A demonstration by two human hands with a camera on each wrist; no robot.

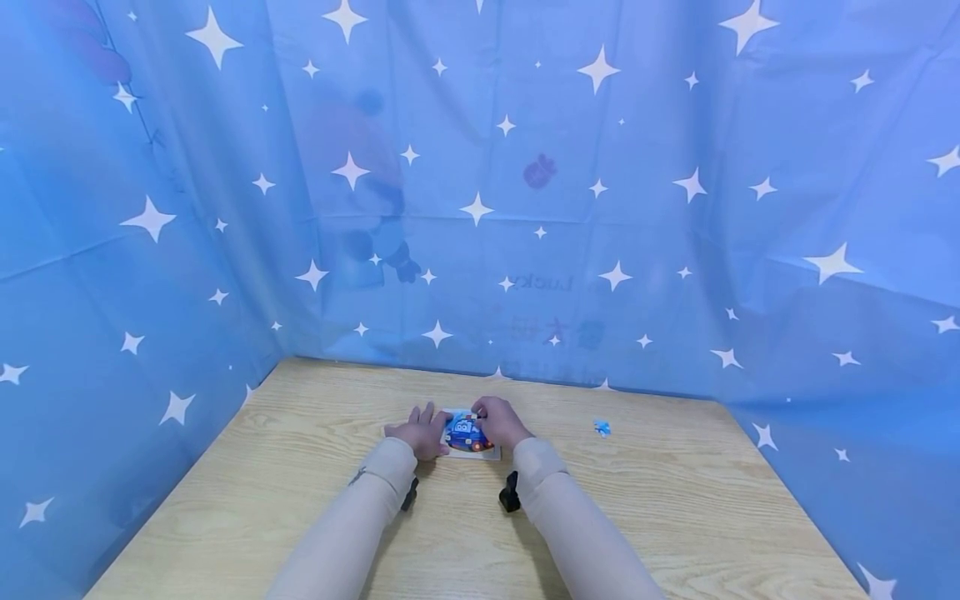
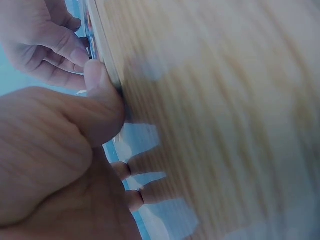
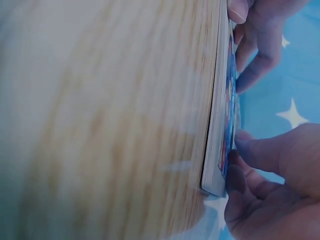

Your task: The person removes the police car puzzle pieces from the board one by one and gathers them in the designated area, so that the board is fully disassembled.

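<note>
Cream-cuffed, the left hand [image 1: 420, 434] is set at nine o'clock of a car-picture board [image 1: 463, 437], fingers spread apart, thumb pressed to the edge. Flat on the wooden table [image 1: 615, 517], the board is flanked by both hands. At two o'clock the right hand [image 1: 502, 423] is bent over it; whether anything is pinched cannot be told. Well apart, at three o'clock, small blue bits [image 1: 602, 428] are seen.

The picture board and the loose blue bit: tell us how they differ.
The picture board is larger than the blue bit. The board is rectangular; the bit is irregular. The left hand and right hand touch the board; neither touches the bit. Both lie on the table and show blue.
</note>
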